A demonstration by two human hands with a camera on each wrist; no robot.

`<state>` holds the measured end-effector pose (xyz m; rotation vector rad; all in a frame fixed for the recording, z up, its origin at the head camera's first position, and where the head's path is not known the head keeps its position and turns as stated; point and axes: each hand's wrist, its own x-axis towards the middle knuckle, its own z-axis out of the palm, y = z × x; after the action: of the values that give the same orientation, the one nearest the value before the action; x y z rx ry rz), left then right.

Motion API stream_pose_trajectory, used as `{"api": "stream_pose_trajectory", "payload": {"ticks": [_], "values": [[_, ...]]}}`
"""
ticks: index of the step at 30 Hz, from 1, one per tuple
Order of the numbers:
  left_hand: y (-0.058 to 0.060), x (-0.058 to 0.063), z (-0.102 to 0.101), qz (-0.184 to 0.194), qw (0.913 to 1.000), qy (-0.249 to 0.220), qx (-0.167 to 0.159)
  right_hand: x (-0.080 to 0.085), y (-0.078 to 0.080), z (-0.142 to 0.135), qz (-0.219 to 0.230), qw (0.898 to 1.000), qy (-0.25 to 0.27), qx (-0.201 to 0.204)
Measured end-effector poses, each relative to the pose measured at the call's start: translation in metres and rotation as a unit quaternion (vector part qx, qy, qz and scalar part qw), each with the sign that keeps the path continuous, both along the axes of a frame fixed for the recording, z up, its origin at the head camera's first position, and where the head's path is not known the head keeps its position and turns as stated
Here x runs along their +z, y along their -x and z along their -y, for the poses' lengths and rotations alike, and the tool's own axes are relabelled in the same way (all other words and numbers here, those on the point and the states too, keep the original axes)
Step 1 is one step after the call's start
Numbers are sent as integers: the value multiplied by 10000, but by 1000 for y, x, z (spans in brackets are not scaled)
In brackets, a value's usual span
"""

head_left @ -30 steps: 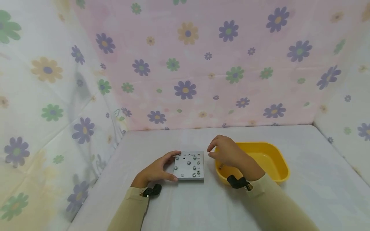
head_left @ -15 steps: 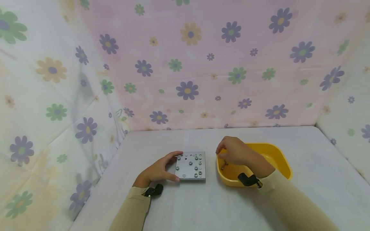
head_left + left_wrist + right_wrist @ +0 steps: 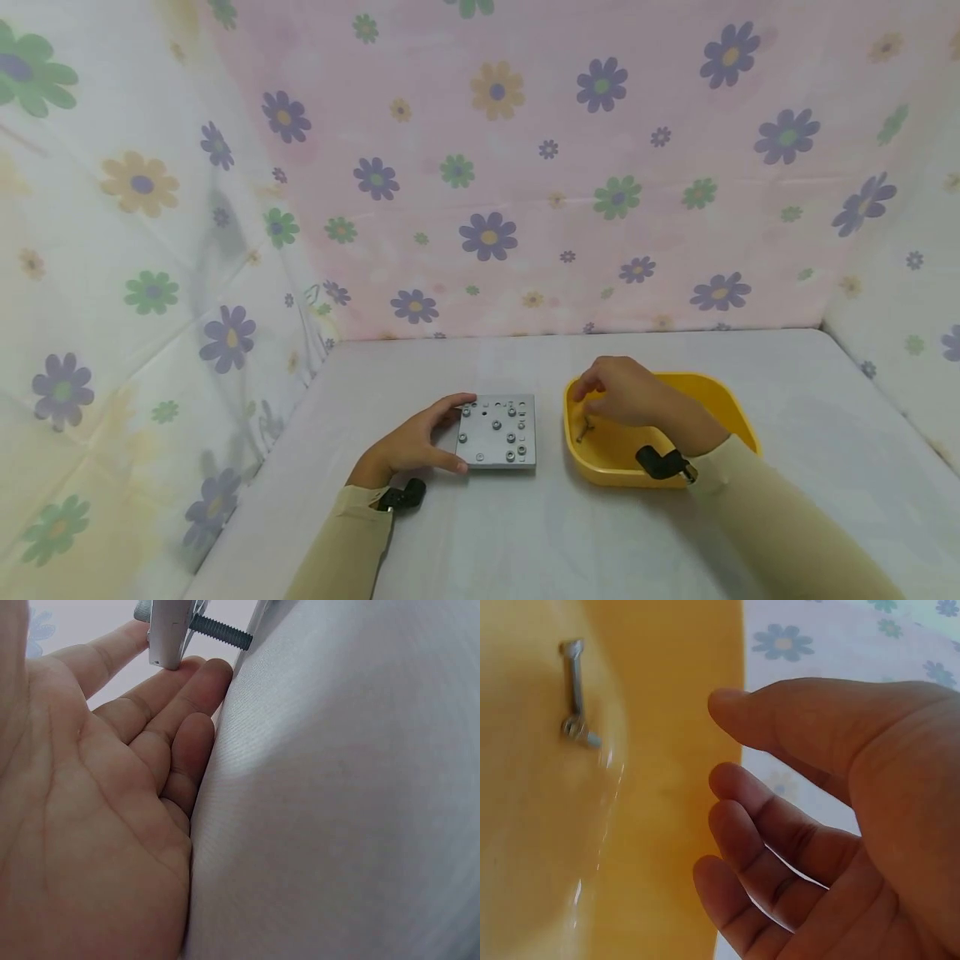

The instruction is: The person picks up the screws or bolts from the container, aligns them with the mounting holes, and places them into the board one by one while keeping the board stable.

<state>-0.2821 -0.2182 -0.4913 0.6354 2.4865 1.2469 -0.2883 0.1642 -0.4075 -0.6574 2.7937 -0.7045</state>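
On the white table a square metal plate (image 3: pixel 482 440) carries several socket-head screws and has some open holes. My left hand (image 3: pixel 412 442) grips its left side, thumb at the near corner and a finger at the far one. In the left wrist view the plate (image 3: pixel 169 634) appears edge-on, with a threaded shank (image 3: pixel 223 631) sticking out underneath. Over the left part of a yellow tray (image 3: pixel 607 477) hovers my right hand (image 3: pixel 630 396), fingers loosely bent, nothing between them. In the right wrist view a long bolt (image 3: pixel 575 682) and a smaller screw (image 3: pixel 589 737) lie inside the tray.
The tray stands to the right of the plate, with a strip of table (image 3: pixel 550 450) between them. Flowered cloth (image 3: pixel 487 192) hangs behind the table and along both sides. A black wrist mount (image 3: pixel 660 461) on the right arm sits low above the tray's near rim.
My right hand has moved rightward from beside the tray's left rim to over its inside, so the bolts there are easier to see. The left hand has stayed on the plate.
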Motion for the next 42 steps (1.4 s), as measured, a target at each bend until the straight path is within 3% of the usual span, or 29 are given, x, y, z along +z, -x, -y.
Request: {"api": "stream_pose_trajectory", "payload": {"ticks": [14,21,42], "values": [[1,-1,1,81,9999,-77,-90,-10,13,-25,519,9973,10,521],[2,-4,2,108,9997,-162,-128,-14,15,-27,998,9936,38,531],[1,-2,1,165,9997,-165,-54,-34,23,-25,1115,9909,227,718]]}}
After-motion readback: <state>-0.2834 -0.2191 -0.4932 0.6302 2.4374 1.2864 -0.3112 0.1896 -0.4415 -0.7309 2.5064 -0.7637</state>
